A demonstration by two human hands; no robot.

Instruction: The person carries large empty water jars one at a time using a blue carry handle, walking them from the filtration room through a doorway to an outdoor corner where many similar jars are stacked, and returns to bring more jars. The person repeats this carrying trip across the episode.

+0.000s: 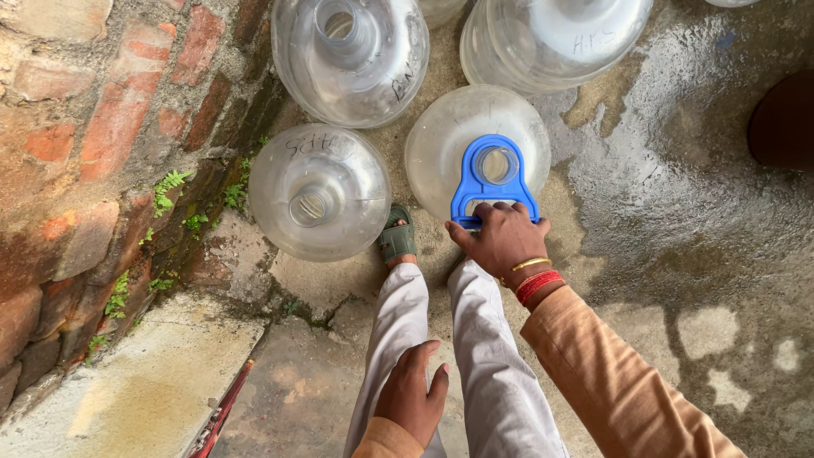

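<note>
On wet, cracked concrete floor [678, 220] beside a mossy brick wall [93, 153] (apparently outdoors), the right hand [502, 242] clasps a blue jug handle [494, 180], while the left hand [412, 392] rests slack on the thigh.

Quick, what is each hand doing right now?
Left hand: open, holding nothing, resting on the pale trouser leg.
Right hand: closed around the blue plastic carry handle on the clear round water jug.
</note>
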